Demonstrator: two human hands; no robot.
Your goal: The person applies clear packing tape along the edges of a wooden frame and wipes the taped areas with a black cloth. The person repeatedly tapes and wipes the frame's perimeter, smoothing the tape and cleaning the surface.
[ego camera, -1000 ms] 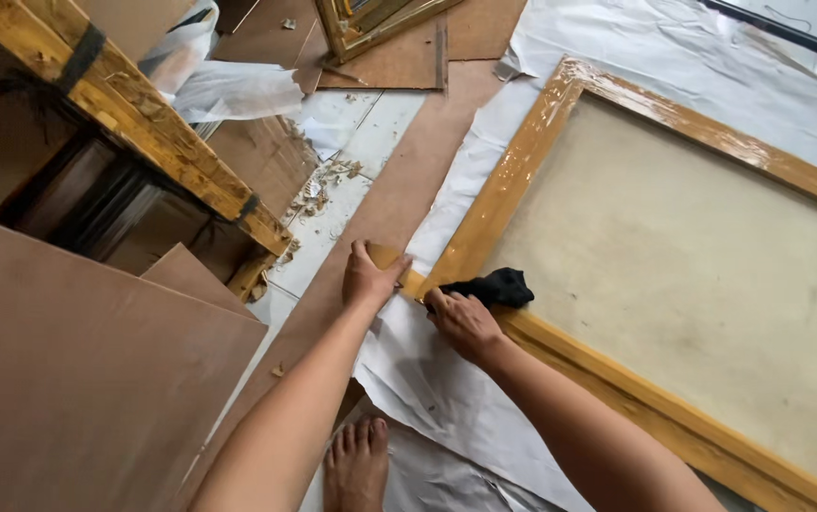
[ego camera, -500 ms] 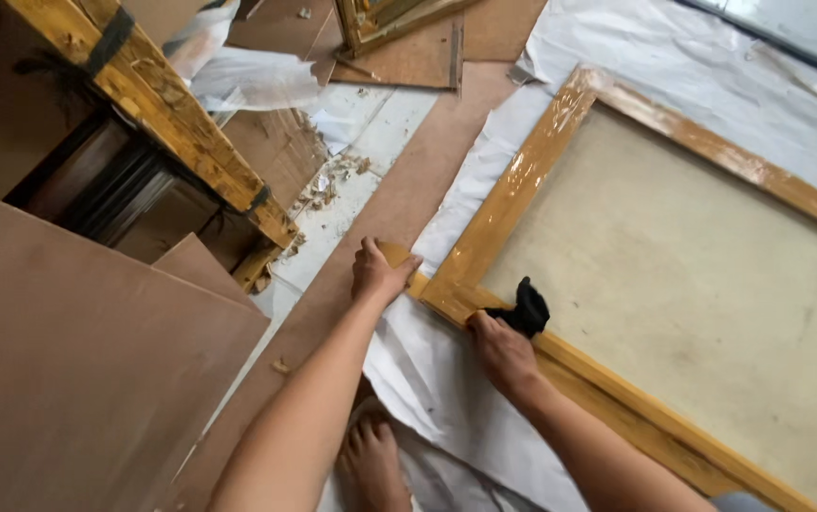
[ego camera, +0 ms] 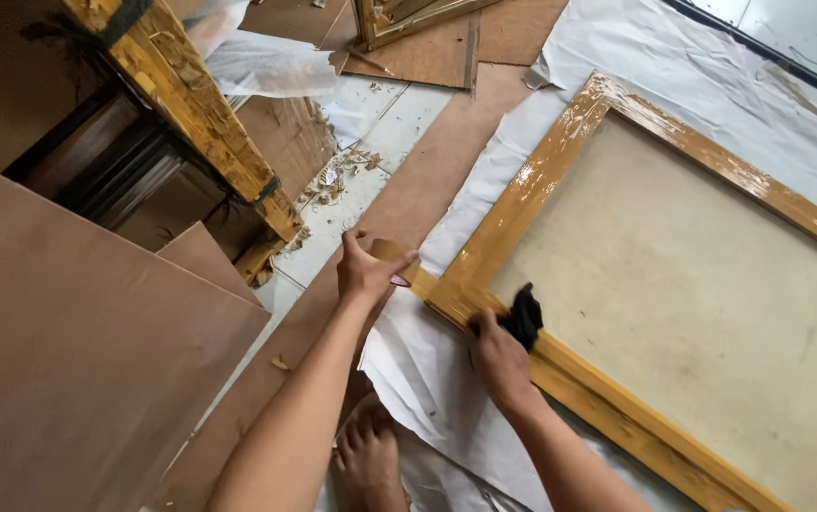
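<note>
Your right hand [ego camera: 501, 358] squeezes a black rag [ego camera: 525, 318] on the frame [ego camera: 560, 142], at its near edge. Your left hand [ego camera: 367, 270] pinches the frame's corner. The frame looks wet, so your left fingers could smudge it.

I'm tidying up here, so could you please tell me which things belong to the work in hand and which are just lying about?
In use: wooden frame, black cloth in right hand, left hand steadying the corner, white paper.
Lying about: brown boards, wood scraps.
</note>
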